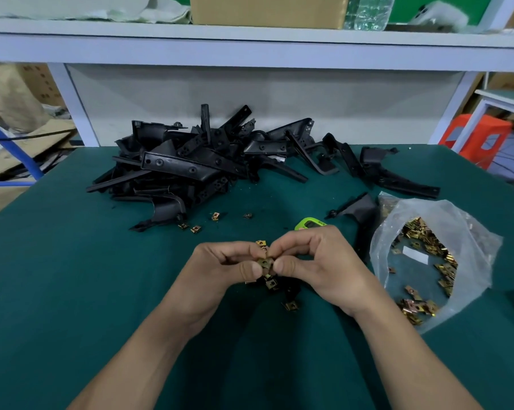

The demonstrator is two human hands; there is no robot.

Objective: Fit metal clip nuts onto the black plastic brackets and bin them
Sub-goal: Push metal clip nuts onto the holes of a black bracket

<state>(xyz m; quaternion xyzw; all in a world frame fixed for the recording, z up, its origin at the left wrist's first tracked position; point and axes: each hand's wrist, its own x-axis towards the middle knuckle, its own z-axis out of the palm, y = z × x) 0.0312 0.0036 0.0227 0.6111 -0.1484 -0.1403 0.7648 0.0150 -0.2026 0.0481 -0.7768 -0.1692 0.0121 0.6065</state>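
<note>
Pinching a brass-coloured clip nut [264,262] between curled fingers, left hand [220,270] and right hand [318,261] meet above the green table [72,291]. Black brackets [190,161] lie heaped behind. A plastic bag [468,232] of nuts sits at right, its white label [415,255] unreadable.

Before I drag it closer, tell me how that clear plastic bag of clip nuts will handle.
Probably floppy: the clear plastic bag lies slumped and wrinkled. Likely heavy for its size: many metal clip nuts are heaped inside. Pulled by the rim, it may spill them, since its mouth gapes wide.
</note>
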